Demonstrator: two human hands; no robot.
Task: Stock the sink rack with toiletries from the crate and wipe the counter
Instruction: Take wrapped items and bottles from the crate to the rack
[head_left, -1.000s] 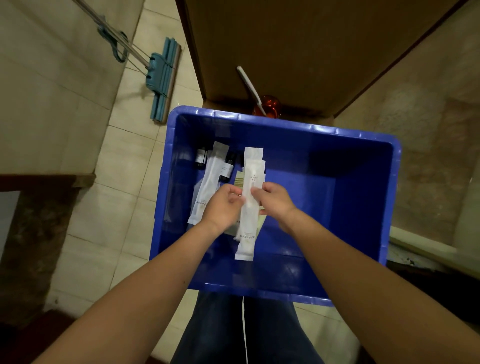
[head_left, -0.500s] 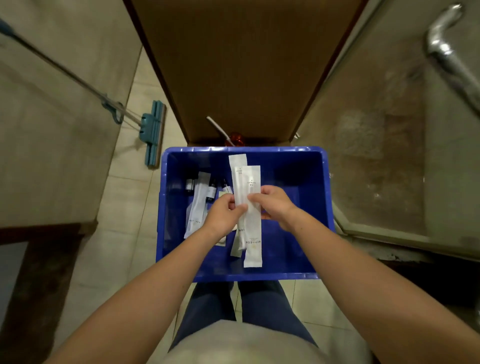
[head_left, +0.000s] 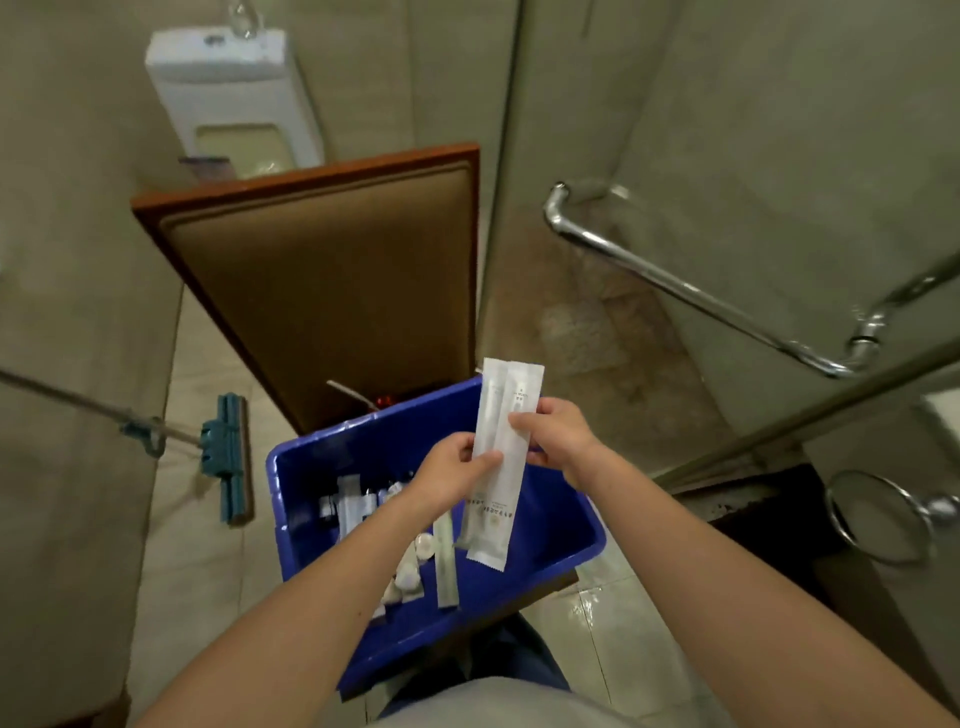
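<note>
A blue plastic crate (head_left: 582, 540) sits on the floor below me. Both hands hold two long white sachets (head_left: 501, 467) upright above it. My left hand (head_left: 452, 475) pinches their left edge with thumb and fingers. My right hand (head_left: 553, 434) grips their right edge a little higher. Inside the crate lie more white sachets (head_left: 447, 561), small dark bottles (head_left: 330, 506) and small round white items (head_left: 423, 548) along its left side. No sink rack or counter top is plainly in view.
A brown door (head_left: 332, 286) stands open behind the crate. A teal mop (head_left: 226, 457) leans at the left. The toilet cistern (head_left: 228, 98) is at the back. Glass shower panel with chrome handle (head_left: 691, 291) is on the right; a chrome ring (head_left: 883, 514) hangs lower right.
The two sachets rose out of the crate in both hands. My view lifted and pulled back, so the crate looks smaller and the toilet and shower handle came into sight.
</note>
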